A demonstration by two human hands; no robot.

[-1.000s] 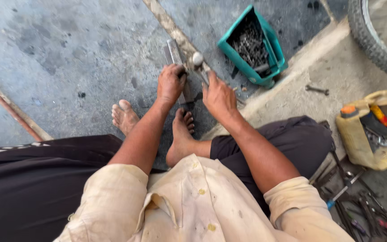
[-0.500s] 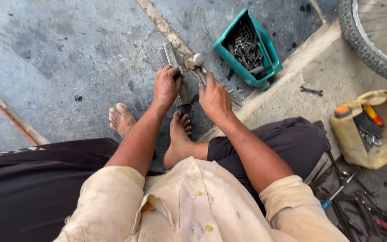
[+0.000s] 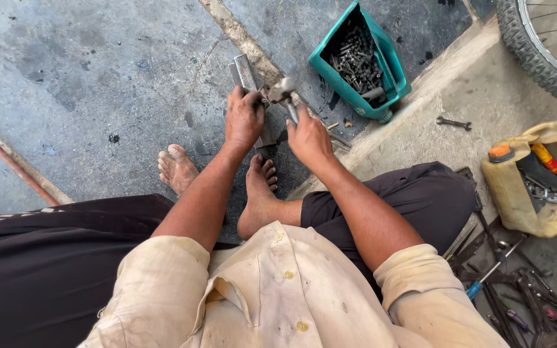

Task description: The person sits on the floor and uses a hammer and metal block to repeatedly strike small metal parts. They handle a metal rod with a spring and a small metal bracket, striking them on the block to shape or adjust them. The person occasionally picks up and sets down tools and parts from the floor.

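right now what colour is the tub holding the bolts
Teal green tub, tipped on the concrete beyond the hands; seen in the head view.

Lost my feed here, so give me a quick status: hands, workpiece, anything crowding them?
Left hand pressing down on metal bar. Right hand gripping hammer over it. Green bin of bolts close beside right hand, not touching; foot just below hands.
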